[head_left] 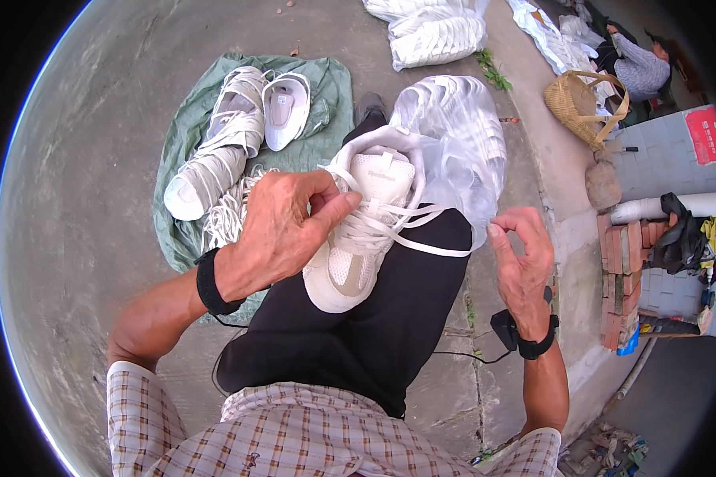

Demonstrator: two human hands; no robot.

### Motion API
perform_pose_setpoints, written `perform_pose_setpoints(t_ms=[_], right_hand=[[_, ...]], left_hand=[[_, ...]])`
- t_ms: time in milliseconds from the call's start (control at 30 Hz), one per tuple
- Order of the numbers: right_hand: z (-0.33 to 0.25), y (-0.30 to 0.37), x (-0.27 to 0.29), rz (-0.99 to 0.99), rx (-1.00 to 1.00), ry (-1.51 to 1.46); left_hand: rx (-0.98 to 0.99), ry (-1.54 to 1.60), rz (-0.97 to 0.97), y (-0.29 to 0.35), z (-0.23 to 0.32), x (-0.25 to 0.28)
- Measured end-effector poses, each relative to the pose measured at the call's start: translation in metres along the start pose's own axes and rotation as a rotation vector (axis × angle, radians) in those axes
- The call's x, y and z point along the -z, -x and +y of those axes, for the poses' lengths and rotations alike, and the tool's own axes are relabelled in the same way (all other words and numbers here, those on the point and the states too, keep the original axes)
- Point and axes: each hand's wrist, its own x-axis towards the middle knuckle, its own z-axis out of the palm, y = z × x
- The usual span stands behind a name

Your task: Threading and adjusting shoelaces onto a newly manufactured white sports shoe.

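A white sneaker lies across my black-trousered lap, its toe toward me. White shoelaces cross loosely over its tongue, and a long strand curves off to the right. At the shoe's left side my left hand is closed, thumb and forefinger pinched on the lace by the eyelets. To the right of the shoe, apart from it, my right hand pinches the far part of the strand between thumb and forefinger. The lace's very tip is hidden at those fingers.
On a green sheet lie more shoe uppers and a bundle of white laces. A clear bag of white shoe parts stands beyond my knee, another bag farther off. At right are a wicker basket, bricks and a seated person.
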Motion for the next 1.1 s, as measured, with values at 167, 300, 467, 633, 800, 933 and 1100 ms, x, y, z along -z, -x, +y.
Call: perform_pose_setpoints(t_ms=[167,300,467,633,800,933,1100], right_hand=[[-0.039,-0.022,-0.042,-0.053,0.289,-0.068],[-0.042,-0.024,-0.053,-0.089,0.329,-0.085],[-0.037,-0.021,-0.059,-0.075,0.303,-0.07],[-0.037,-0.021,-0.065,-0.066,0.275,-0.124],[-0.035,-0.021,-0.066,-0.079,0.249,-0.15],[-0.037,-0.021,-0.066,-0.088,0.252,-0.177],[-0.038,-0.02,-0.064,-0.095,0.257,-0.168]], left_hand=[[0.406,0.252,-0.102,-0.002,-0.007,-0.011],[0.432,0.422,-0.083,0.001,-0.017,-0.015],[0.415,0.829,-0.044,0.038,-0.008,-0.021],[0.445,0.973,0.012,0.057,-0.015,-0.027],[0.459,0.893,0.012,0.042,-0.01,-0.022],[0.411,0.761,0.14,0.034,-0.005,-0.016],[0.314,0.306,0.022,0.026,-0.007,-0.017]])
